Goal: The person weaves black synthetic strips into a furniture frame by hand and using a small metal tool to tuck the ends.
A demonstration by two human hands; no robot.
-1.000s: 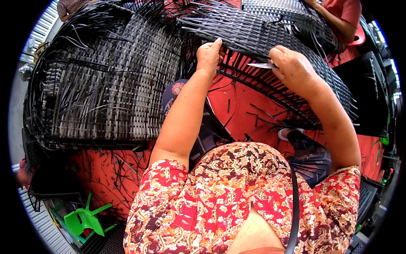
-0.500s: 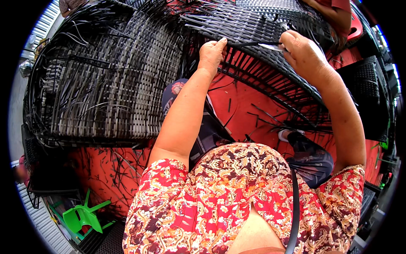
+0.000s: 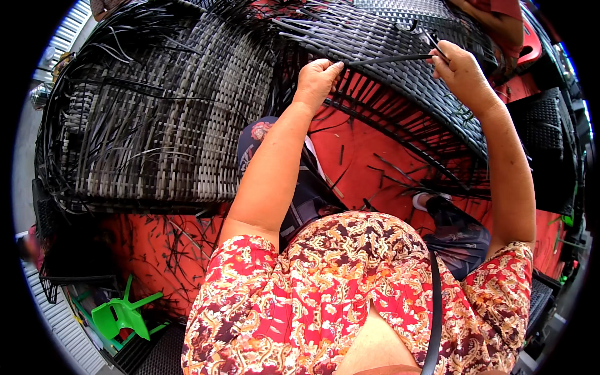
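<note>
A large piece of dark woven wicker furniture (image 3: 187, 119) lies on its side in front of me, with loose strips sticking out. My left hand (image 3: 317, 80) pinches one end of a black plastic strip (image 3: 387, 59) at the weave's edge. My right hand (image 3: 461, 70) grips the same strip farther right and holds it taut and level between the two hands. Something thin and dark sticks up from my right fist; I cannot tell what it is.
The floor (image 3: 369, 156) is red and strewn with cut black strips. A small green plastic stool (image 3: 119, 315) stands at the lower left. Another person's arm (image 3: 494, 15) shows at the top right, beside more dark wicker pieces (image 3: 544, 131).
My right hand has moved up and to the right, drawing the black strip out straight from the weave. My left hand stays at the weave's edge.
</note>
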